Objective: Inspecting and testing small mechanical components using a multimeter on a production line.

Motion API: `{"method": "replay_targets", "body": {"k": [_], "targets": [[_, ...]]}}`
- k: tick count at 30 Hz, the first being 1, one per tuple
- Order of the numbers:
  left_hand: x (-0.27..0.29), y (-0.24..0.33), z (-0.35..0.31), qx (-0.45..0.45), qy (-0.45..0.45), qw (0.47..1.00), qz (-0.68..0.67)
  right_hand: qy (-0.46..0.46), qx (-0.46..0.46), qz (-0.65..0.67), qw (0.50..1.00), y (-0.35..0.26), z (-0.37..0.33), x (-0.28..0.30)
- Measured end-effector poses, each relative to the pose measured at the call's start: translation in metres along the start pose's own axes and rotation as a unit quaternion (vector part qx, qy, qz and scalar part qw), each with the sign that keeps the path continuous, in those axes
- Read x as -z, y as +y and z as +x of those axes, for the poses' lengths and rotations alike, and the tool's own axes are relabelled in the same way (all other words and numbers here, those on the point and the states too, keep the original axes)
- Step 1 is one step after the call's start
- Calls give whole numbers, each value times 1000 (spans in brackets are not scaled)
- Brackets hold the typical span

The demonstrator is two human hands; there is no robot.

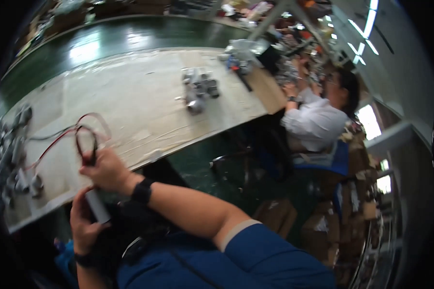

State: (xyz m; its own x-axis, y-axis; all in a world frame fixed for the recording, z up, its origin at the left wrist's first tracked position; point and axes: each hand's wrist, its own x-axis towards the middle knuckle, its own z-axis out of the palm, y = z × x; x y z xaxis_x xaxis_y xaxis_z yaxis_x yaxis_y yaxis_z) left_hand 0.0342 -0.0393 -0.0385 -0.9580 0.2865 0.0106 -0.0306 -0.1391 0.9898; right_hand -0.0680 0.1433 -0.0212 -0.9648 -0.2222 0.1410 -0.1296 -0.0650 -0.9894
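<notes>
My right hand [109,169] is closed on a looped cable [85,139] with red and black wires, over the near left edge of the table. The wires trail left from it toward a pile of silver-grey cylindrical parts [12,156]. Just below it, my left hand [84,222] grips a pale grey straight-sided piece [98,207], thumb on one side and fingers on the other. Blur hides whether the cable joins this piece.
Several more silver-grey cylinders [197,91] stand in a cluster mid-table on the worn pale tabletop [135,96]. At the table's right end sits a co-worker in a white top [313,118], hands on small parts. Cardboard boxes [320,226] stand on the floor at right.
</notes>
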Motion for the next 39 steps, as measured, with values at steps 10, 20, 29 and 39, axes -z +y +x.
{"method": "replay_targets", "body": {"k": [10,20,29,39], "targets": [[-3,1,7,-8,-22,1000,-21,9,16,-42,999,-12,-2,6],[-3,3,8,-47,-55,997,-4,29,29,-27,999,-1,-1,1],[-9,0,13,-58,-52,997,-10,36,26,-40,998,-3,-1,6],[-5,20,-6,-43,17,999,16,12,48,-23,999,16,3,-20]]}}
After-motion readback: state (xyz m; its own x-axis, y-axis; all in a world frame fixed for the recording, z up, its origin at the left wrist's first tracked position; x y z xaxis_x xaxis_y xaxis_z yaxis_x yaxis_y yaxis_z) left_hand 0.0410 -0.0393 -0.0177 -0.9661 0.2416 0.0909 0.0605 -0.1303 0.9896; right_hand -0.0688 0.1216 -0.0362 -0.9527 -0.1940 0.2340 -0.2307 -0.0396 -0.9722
